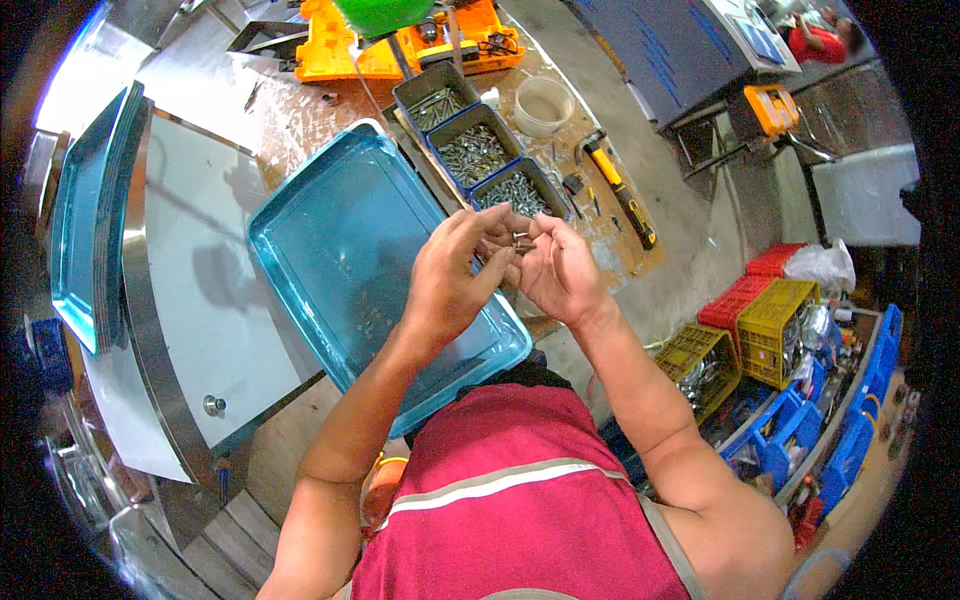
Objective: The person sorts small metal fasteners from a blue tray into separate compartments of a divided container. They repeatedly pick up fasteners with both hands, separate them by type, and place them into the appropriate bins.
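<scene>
My left hand (455, 268) and my right hand (562, 268) meet over the near right edge of a blue tray (340, 250), fingertips touching. Both are closed around small metal screws (520, 240), partly hidden by the fingers; their exact number cannot be made out. Just beyond my hands stand three dark bins in a row. The nearest bin (562, 203) holds silvery screws, the middle bin (440, 143) mixed fasteners, and the far bin (402, 92) longer ones. Little specks lie on the tray's floor.
A yellow-black hammer (620, 190) and a clear round tub (543, 106) sit on the worn wooden bench (640, 262). An orange tool case (335, 45) lies beyond. To the left, stacked blue trays (85, 220) lean by a white panel (205, 280). Yellow crates (775, 330) stand at right.
</scene>
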`<state>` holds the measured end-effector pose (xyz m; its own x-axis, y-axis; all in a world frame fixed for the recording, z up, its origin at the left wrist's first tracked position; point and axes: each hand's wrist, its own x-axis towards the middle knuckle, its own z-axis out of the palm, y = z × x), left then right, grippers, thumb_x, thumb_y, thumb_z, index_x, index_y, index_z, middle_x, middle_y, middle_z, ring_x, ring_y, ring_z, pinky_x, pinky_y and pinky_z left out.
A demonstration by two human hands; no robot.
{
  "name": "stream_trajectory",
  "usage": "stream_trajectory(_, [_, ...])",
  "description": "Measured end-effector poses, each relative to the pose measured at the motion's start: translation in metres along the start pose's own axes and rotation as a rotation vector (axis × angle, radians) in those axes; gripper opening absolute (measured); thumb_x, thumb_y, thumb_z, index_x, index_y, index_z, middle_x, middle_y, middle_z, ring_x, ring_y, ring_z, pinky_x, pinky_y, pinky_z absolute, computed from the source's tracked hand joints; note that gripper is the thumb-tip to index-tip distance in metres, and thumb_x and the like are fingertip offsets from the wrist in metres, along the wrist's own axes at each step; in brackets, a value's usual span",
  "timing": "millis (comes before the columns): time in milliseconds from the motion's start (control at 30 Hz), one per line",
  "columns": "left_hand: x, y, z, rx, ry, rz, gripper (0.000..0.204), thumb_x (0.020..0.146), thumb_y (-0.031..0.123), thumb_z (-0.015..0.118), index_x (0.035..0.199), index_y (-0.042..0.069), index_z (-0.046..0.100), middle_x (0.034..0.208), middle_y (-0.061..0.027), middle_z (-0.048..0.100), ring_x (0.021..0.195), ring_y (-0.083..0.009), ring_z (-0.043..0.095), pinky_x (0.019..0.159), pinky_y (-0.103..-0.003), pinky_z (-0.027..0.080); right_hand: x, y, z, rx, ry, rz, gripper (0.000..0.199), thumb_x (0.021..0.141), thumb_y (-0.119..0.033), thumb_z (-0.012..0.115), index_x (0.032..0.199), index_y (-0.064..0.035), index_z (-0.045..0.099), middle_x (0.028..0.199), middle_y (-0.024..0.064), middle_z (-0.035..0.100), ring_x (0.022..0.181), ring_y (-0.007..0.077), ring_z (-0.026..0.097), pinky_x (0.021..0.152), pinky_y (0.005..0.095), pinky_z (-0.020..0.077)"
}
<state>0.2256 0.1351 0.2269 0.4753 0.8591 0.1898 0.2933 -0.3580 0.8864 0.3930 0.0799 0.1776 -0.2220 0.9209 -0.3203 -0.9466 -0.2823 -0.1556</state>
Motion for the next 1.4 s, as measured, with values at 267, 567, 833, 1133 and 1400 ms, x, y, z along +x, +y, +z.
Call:
stream_trajectory(267, [-0.07, -0.065, -0.076, 0.011, 0.317, -0.387, 0.025, 0.095, 0.012, 0.068, 0.118, 0.002, 0.067, 0.096, -0.006, 0.067, 0.083, -0.0166, 0.062, 0.078, -0.03, 0.051, 0.036, -0.013, 0.03, -0.055, 0.013, 0.035, 0.049, 0.101, -0.023, 0.034, 0.131, 0.0119, 0.052, 0.127, 0.0301, 0.062, 0.122, 0.0405, 0.061, 0.107, 0.049, 0.0518])
stream_trajectory(567, [-0.201, -0.139, -0.086, 0.134, 0.225, -0.696, 0.024, 0.097, 0.015, 0.065, 0.117, 0.003, 0.067, 0.106, -0.012, 0.071, 0.096, -0.0216, 0.067, 0.088, -0.033, 0.052, 0.054, -0.03, 0.039, -0.316, -0.247, 0.053, 0.028, 0.108, -0.016, 0.039, 0.126, -0.0015, 0.056, 0.083, 0.0036, 0.06, 0.063, 0.0126, 0.056, 0.055, 0.0263, 0.0496])
stream_trajectory(833, [-0.216, -0.143, -0.083, 0.064, 0.242, -0.793, 0.024, 0.099, 0.016, 0.063, 0.119, 0.002, 0.066, 0.103, -0.0117, 0.071, 0.095, -0.0213, 0.067, 0.086, -0.034, 0.051, 0.03, -0.052, 0.031, -0.982, 0.444, -0.041, 0.029, 0.104, -0.016, 0.046, 0.131, -0.0067, 0.055, 0.07, -0.0025, 0.048, 0.052, 0.0055, 0.038, 0.043, 0.0221, 0.0295])
stream_trajectory(1133, [-0.213, -0.156, -0.093, 0.115, 0.226, -0.766, 0.025, 0.099, 0.017, 0.062, 0.118, 0.001, 0.067, 0.108, -0.0144, 0.072, 0.1, -0.0242, 0.068, 0.09, -0.035, 0.052, 0.124, -0.079, 0.031, -1.655, 0.212, -0.337, 0.039, 0.091, -0.001, 0.043, 0.123, 0.0004, 0.064, 0.096, 0.0072, 0.065, 0.078, 0.0162, 0.06, 0.07, 0.0304, 0.0503])
stream_trajectory(1400, [-0.225, -0.175, -0.09, 0.103, 0.217, -0.788, 0.025, 0.098, 0.018, 0.063, 0.116, 0.001, 0.068, 0.101, -0.0123, 0.072, 0.092, -0.0224, 0.067, 0.085, -0.034, 0.052, 0.108, -0.089, 0.047, -2.082, 0.417, -0.608, 0.031, 0.095, -0.011, 0.056, 0.123, -0.002, 0.066, 0.105, 0.0103, 0.073, 0.091, 0.0201, 0.071, 0.076, 0.0323, 0.0553])
